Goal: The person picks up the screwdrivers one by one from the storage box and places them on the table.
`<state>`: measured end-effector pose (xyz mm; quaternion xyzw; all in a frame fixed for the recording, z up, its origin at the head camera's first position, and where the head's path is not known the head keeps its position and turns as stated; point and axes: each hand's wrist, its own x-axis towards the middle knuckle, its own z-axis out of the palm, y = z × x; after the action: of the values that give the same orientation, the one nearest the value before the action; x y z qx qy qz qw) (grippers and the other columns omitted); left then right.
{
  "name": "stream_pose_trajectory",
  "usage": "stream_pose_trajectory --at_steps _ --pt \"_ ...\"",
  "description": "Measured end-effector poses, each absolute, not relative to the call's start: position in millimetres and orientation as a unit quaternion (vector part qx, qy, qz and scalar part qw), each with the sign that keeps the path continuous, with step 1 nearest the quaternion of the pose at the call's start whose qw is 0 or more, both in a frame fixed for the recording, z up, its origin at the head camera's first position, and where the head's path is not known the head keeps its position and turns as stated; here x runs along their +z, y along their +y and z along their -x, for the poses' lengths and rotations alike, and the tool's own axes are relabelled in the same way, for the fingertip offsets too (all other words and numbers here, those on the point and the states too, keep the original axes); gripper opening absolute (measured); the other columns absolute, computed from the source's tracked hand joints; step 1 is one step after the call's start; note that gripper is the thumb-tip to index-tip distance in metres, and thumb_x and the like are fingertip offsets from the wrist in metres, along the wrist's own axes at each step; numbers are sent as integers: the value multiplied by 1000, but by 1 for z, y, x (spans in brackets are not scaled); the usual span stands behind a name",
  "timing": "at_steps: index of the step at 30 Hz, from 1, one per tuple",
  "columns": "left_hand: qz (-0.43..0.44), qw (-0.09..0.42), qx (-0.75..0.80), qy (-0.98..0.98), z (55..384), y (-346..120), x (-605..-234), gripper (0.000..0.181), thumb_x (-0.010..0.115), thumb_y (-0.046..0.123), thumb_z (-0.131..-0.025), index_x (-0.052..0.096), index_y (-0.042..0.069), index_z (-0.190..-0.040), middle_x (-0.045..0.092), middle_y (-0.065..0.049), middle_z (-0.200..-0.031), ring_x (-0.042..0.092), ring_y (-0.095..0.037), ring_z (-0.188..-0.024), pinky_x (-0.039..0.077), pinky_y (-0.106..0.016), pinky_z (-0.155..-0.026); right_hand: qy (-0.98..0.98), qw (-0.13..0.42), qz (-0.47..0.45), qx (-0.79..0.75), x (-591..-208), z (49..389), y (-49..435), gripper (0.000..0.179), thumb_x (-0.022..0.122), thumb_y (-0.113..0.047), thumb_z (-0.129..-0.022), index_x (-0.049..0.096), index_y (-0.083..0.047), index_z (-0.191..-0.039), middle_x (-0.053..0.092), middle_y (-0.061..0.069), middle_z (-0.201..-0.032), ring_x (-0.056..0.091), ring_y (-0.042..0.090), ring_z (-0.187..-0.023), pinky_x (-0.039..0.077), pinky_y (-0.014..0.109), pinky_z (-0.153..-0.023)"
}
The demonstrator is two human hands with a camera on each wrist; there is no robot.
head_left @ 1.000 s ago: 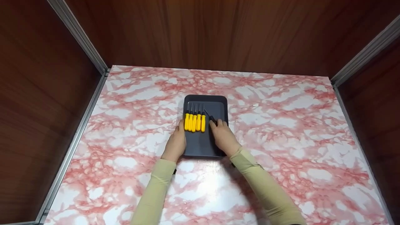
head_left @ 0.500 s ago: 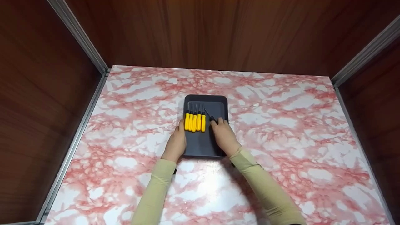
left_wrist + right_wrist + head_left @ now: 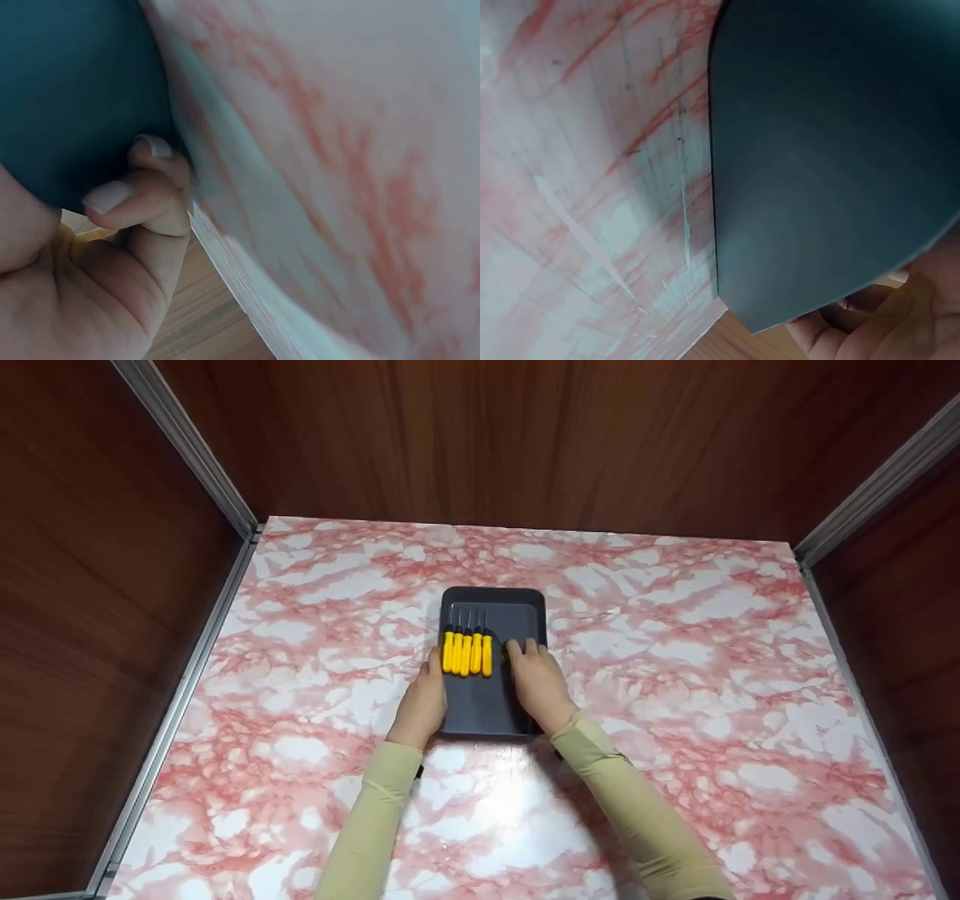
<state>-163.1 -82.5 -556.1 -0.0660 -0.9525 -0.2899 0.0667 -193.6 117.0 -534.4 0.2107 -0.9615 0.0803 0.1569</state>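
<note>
Since the earlier frame the right hand (image 3: 541, 684) has crept slightly toward the far end of the tray (image 3: 484, 712), and its fingertips now cover most of a slanting sixth screwdriver that showed there plainly. Five yellow-handled screwdrivers (image 3: 466, 654) lie side by side in the tray, along its left wall, shafts pointing away from the person — probably lined up so that each has its own place and the right part is left for more. Around them, the left hand (image 3: 421, 701) curls its fingers at the tray's left side and grips it, likely to stop it sliding. The right hand reaches over the opposite side, fingers bent; whether they pinch the sixth screwdriver or only press on it I cannot tell, as the hand hides it. Beneath is the red-and-white table (image 3: 690, 697), with brown wooden walls (image 3: 480, 442) beyond — the tray, the five handles and the left hand look much as they did earlier
</note>
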Motion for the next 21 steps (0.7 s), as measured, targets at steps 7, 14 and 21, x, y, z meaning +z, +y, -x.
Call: stream_pose_trajectory --at_steps 7,14,21 --pt "65 58 -285 -954 164 -82 -556 47 42 -1 -97 28 -3 -142 57 -28 -112 62 -40 -81 51 -49 -71 -964 153 -205 65 -534 194 118 38 63 5 -78 62 2 -116 56 21 -91 56 36 -76 49 43 -65" --pt "57 38 -295 -953 165 -82 -555 48 40 1 -99 26 -2 -144 55 -28 -118 62 -39 -88 50 -48 -76 -962 172 -202 57 -533 193 118 29 65 3 -75 63 0 -104 53 19 -86 54 35 -77 48 43 -61" --pt "58 33 -288 -955 164 -83 -555 49 41 -1 -97 25 -2 -144 54 -29 -119 62 -40 -87 50 -48 -75 -964 185 -184 50 -533 193 119 20 65 -1 -77 63 1 -97 54 17 -87 54 33 -76 48 42 -61"
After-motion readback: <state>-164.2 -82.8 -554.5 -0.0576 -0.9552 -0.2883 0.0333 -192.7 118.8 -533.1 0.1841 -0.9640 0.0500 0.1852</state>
